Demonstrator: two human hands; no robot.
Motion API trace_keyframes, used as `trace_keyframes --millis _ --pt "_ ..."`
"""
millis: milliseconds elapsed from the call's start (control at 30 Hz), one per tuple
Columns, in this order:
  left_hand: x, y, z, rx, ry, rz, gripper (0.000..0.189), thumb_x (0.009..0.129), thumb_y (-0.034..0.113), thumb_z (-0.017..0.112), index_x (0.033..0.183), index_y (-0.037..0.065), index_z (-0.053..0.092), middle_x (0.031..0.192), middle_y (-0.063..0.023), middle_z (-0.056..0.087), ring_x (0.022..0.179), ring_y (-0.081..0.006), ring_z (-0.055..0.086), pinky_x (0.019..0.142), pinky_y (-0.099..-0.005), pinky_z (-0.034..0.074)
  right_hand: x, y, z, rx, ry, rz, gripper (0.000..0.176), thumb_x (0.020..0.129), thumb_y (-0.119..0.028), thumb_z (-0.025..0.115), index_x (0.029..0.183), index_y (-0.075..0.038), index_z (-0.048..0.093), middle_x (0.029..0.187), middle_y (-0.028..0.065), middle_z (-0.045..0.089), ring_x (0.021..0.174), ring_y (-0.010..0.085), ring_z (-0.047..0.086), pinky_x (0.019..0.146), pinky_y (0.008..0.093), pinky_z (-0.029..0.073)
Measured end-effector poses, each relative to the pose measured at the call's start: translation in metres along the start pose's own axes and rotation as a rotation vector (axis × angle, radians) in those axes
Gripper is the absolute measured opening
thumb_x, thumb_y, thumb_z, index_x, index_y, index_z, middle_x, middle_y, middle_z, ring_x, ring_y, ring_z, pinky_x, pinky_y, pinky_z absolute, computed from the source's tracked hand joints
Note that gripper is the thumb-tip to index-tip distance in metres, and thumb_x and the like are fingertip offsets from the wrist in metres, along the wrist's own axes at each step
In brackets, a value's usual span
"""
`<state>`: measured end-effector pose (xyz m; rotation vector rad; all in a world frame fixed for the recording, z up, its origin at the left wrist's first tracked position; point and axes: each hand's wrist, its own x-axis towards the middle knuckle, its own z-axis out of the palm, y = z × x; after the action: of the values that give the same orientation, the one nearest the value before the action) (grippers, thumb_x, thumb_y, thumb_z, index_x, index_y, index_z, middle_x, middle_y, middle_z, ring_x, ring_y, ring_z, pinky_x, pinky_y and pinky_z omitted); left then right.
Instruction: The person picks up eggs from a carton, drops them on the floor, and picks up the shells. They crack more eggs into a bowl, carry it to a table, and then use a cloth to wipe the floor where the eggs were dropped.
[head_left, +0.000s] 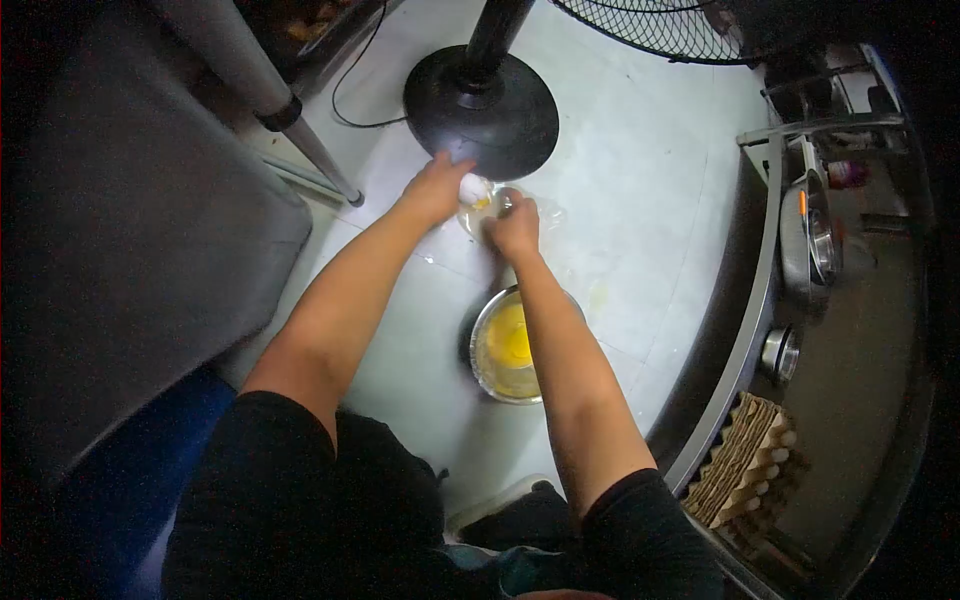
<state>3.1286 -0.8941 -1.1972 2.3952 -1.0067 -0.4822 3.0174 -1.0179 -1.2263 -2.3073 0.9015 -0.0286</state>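
Both arms reach forward over the pale floor to a clear plastic bag [550,212] lying near the fan base. White eggshell [474,188] with a touch of yellow shows at the bag, between my hands. My left hand [435,192] is at the bag's left side, its fingers curled beside the shell and seemingly gripping the plastic. On the other side, my right hand [515,226] has its fingers closed on the bag. Closer to me stands a round metal bowl [478,365] holding yellow egg yolk [510,338]; my right forearm covers part of it.
A black round fan base [480,112] stands just beyond my hands. To the left are a grey cloth-covered surface [150,240] and a metal leg [320,160]. Along the right, a metal-edged shelf [758,340] carries stacked egg cartons [740,460], small metal bowls [780,353] and pans [800,240].
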Motion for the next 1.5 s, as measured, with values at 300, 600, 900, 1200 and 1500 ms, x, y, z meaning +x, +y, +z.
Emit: trace_keyframes --millis 300,600,900,1200,1500 --pt "0.009 -0.015 0.019 -0.101 0.003 0.054 0.048 0.071 0.003 0.060 0.117 0.007 0.051 0.112 -0.0218 0.047 0.102 -0.0370 0.050 0.090 -0.0400 0.041 0.007 -0.009 0.012 -0.024 0.018 -0.051 0.049 0.061 -0.009 0.067 0.109 -0.010 0.056 0.106 0.0195 0.048 0.099 0.0347 0.051 0.087 0.0372 0.042" --pt "0.015 -0.021 0.027 -0.092 0.060 0.008 0.051 0.063 0.002 0.068 0.112 0.007 0.055 0.104 -0.0207 0.054 0.098 -0.0361 0.053 0.087 -0.0394 0.043 0.022 -0.002 0.027 0.025 0.093 -0.140 0.032 0.062 -0.004 0.065 0.093 -0.005 0.061 0.095 0.0177 0.053 0.093 0.0327 0.053 0.081 0.0372 0.044" --pt "0.016 -0.022 0.027 -0.104 0.058 -0.023 0.050 0.061 0.001 0.068 0.109 0.007 0.057 0.101 -0.0196 0.057 0.096 -0.0351 0.055 0.086 -0.0390 0.044 0.026 -0.012 0.022 0.102 0.063 -0.119 0.028 0.061 -0.004 0.063 0.089 -0.004 0.061 0.083 0.0176 0.062 0.081 0.0327 0.060 0.074 0.0376 0.047" --pt "0.014 -0.021 0.025 -0.133 0.042 -0.089 0.050 0.058 0.002 0.071 0.106 0.009 0.059 0.101 -0.0183 0.057 0.096 -0.0342 0.055 0.086 -0.0382 0.044 0.028 -0.012 0.028 0.175 0.014 -0.016 0.026 0.063 -0.006 0.063 0.089 -0.006 0.065 0.081 0.0140 0.064 0.076 0.0252 0.062 0.071 0.0319 0.047" --pt "0.015 -0.024 0.030 -0.199 0.114 -0.112 0.045 0.057 0.008 0.074 0.100 0.011 0.060 0.095 -0.0153 0.061 0.091 -0.0309 0.059 0.080 -0.0367 0.046 0.034 -0.008 0.031 0.317 -0.083 0.030 0.025 0.064 -0.002 0.067 0.088 -0.007 0.066 0.079 0.0056 0.065 0.071 0.0126 0.059 0.068 0.0256 0.047"
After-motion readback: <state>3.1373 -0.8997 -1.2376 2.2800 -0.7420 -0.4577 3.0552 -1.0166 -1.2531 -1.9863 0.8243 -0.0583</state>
